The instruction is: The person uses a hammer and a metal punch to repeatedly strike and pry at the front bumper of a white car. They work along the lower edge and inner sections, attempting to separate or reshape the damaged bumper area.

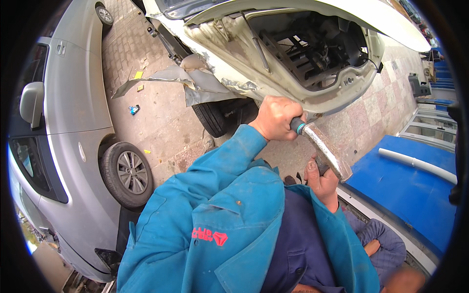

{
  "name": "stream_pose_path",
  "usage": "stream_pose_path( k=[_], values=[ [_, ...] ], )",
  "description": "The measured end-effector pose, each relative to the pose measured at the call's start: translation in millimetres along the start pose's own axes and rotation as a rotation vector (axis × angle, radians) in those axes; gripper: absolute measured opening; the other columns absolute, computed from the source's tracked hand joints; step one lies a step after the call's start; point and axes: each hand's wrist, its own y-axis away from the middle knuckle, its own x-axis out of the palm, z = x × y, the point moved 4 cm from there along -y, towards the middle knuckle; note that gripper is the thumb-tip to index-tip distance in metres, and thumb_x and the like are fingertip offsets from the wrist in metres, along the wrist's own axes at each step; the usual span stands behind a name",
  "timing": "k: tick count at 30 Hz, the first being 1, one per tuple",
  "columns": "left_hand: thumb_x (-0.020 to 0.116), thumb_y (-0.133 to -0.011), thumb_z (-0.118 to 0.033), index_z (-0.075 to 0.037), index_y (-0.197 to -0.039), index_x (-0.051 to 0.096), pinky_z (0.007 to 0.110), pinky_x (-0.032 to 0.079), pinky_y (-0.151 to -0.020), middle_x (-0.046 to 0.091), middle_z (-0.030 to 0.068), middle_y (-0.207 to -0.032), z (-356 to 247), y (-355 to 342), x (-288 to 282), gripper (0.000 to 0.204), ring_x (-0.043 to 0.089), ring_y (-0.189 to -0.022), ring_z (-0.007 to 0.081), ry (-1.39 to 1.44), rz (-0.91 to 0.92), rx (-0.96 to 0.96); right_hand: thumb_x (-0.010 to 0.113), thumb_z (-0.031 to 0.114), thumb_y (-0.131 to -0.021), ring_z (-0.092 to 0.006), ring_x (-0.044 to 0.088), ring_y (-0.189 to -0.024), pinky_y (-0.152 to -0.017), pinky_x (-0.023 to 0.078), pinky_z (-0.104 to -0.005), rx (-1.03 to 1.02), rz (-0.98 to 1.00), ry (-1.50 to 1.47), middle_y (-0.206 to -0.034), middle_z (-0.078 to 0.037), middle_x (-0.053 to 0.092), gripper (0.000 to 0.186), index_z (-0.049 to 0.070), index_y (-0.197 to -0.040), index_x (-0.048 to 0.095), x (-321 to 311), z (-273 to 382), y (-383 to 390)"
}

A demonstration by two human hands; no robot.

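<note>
Open tiled paving (373,102) is skirting, far right, cream car (337,100)'s curved edge; left hand (278,118) is clamping scuffed, gripped metal tool (326,150), right hand (322,181) dark object (321,165).

Metal tool (328,146): grip's mostly buried in the left hand (279,117)
Dark lump (322,167): right hand (326,184) has it, fingers half hide it, dunno what it is
Silver car (78,97): left of the left hand, chopped by the rim
Blue scrap (134,109): same side, too tiny to ID
Other person (386,239): below the right hand, head blurred, cut off at the edge
</note>
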Motion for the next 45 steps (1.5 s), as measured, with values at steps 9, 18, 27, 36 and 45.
stream_pose_path(
  k=[9,18,27,36,45],
  values=[
    [0.081,-0.065,-0.012,-0.016,-0.074,0.066,0.043,0.055,-0.056,0.064,0.0059,-0.063,0,3,4,0.018,0.069,-0.061,0.0316,-0.012,-0.006,-0.01,0.074,0.039,-0.109,-0.0183,0.063,-0.072,-0.062,0.054,-0.0331,-0.502,-0.22,-0.378,-0.088,-0.008,0.062,0.051,0.001,-0.137,0.056,-17,42,13],
    [0.081,-0.074,-0.009,-0.014,-0.07,0.062,0.043,0.051,-0.053,0.061,0.0077,-0.062,15,28,-5,0.02,0.065,-0.058,0.0323,-0.027,0.01,-0.072,0.061,0.02,-0.113,-0.015,0.057,-0.064,-0.059,0.05,-0.0322,-0.265,-0.164,-0.183,-0.084,-0.012,0.063,0.037,-0.011,-0.134,0.056,-10,27,7],
    [0.081,-0.075,-0.009,-0.014,-0.072,0.061,0.044,0.05,-0.051,0.061,0.007,-0.061,-5,7,-3,0.021,0.063,-0.056,0.0321,0.007,0.014,0.025,0.068,0.024,-0.111,-0.0118,0.062,-0.069,-0.063,0.051,-0.0296,-0.093,-0.099,-0.209,-0.08,-0.003,0.066,0.029,-0.005,-0.116,0.067,-7,16,14],
    [0.082,-0.077,-0.012,-0.013,-0.073,0.063,0.045,0.052,-0.052,0.062,0.0085,-0.061,-2,6,-1,0.019,0.065,-0.056,0.0336,-0.019,0.056,0.035,0.065,0.025,-0.114,-0.0142,0.059,-0.066,-0.06,0.049,-0.0311,-0.138,-0.06,-0.113,-0.082,-0.008,0.062,0.038,-0.008,-0.128,0.055,-4,9,20],
    [0.082,-0.072,-0.012,-0.014,-0.073,0.065,0.045,0.054,-0.055,0.064,0.0084,-0.062,2,3,-1,0.017,0.067,-0.059,0.0331,0.011,0.053,0.01,0.073,0.023,-0.109,-0.0146,0.065,-0.08,-0.069,0.054,-0.033,-0.126,-0.094,-0.026,-0.096,-0.009,0.067,0.036,-0.006,-0.13,0.063,5,9,13]
  ],
)
